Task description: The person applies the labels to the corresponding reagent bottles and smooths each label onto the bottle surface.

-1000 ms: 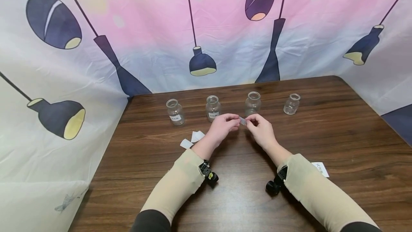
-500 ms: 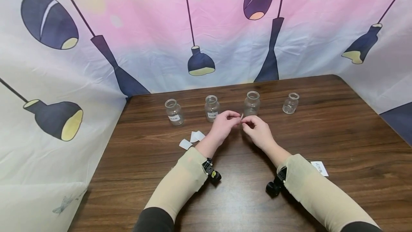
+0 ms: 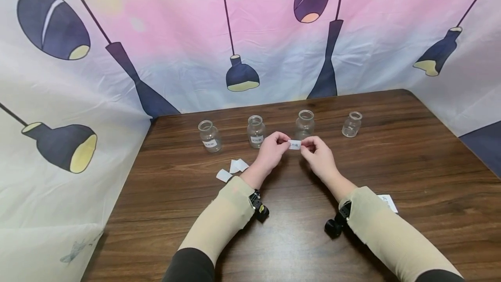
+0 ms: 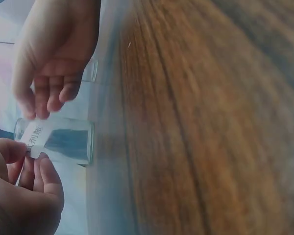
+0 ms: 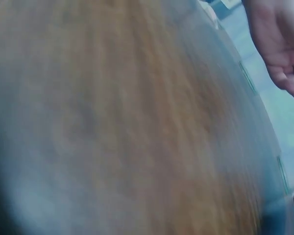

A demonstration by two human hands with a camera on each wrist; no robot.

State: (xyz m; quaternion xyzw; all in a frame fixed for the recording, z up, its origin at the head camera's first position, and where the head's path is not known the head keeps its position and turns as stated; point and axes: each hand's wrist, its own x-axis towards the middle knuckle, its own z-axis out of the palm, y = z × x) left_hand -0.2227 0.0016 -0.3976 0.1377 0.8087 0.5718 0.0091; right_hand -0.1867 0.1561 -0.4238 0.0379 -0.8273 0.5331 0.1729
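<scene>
A small white paper label (image 3: 295,145) with printed characters is stretched between my two hands, facing me. My left hand (image 3: 272,148) pinches its left end between thumb and forefinger. At the right end, my right hand (image 3: 318,153) pinches it the same way. Just behind the label stands a clear glass jar (image 3: 305,125), its lower part covered by label and fingers. In the left wrist view, the label (image 4: 33,134) overlaps the jar (image 4: 68,142). In the right wrist view, the left hand (image 5: 281,46) appears at the upper right and the label is out of frame.
Two glass jars with white labels, a left one (image 3: 210,136) and a middle one (image 3: 256,132), stand to the left. A smaller jar (image 3: 352,124) is at the right. White paper pieces (image 3: 224,175) lie by the left forearm, and another label (image 3: 388,203) by the right sleeve on the wooden table (image 3: 282,247).
The label, tilted and then edge-on between the fingers, is now turned flat with its print facing me. My hands have moved slightly apart since half a second ago.
</scene>
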